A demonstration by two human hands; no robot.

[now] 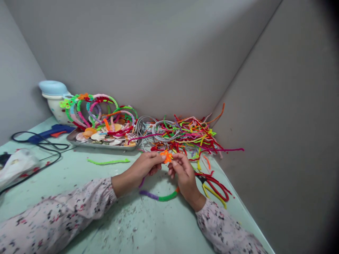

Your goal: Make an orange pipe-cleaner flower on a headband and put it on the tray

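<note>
Between my two hands, above the table, is a small orange pipe-cleaner flower (166, 156). My left hand (148, 164) pinches its left side between thumb and fingers. My right hand (184, 173) has thumb and fingertips closed at the flower's right edge. Below them on the table lies a curved headband (166, 197) wrapped in purple, green and orange fuzz; my right hand hides part of it. A lime green pipe cleaner (108, 161) rests to the left of my left hand. Scissors (215, 188) with red and yellow handles lie right of my right hand.
A metal tray (124, 147) of shells carries several colourful wrapped headbands (92, 106). Beside it are wire coils (166, 131) and a heap of pipe cleaners (198, 132). A blue glue gun (47, 134), its black cord, a plastic bag (18, 165) and a lidded bin (55, 102) stand left.
</note>
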